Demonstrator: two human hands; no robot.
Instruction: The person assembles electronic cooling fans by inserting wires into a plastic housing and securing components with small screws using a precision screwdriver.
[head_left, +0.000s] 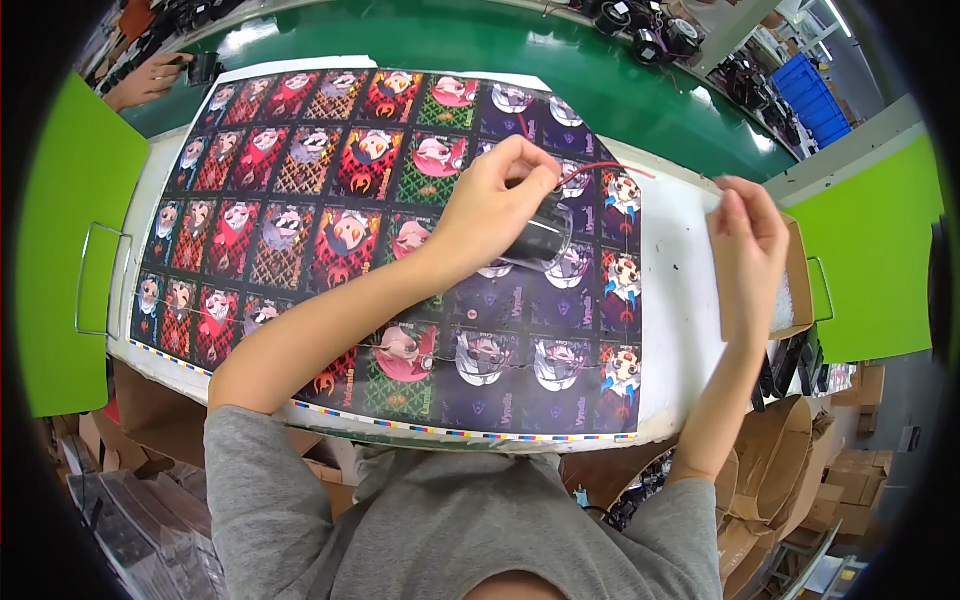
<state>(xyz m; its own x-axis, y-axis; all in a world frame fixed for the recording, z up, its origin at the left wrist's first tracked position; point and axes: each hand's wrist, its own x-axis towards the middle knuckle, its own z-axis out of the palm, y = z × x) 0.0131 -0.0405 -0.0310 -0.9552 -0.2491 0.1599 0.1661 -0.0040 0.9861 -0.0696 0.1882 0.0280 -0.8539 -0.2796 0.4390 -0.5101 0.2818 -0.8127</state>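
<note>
My left hand is closed around a dark cylinder with a clear, glossy rim, held above the printed sheet. A thin red wire runs from near its fingers toward the right. Raised at the right, my right hand has its thumb and fingertips drawn together. Whether anything small sits between them is too blurred to make out. Just beside that hand stands a small open cardboard box with whitish, clear small pieces inside.
A large sheet of printed cartoon cards covers much of the white table. Beyond lies a green conveyor belt. At the far left, another person's hand holds a dark cup-shaped part. Bright green panels flank both sides.
</note>
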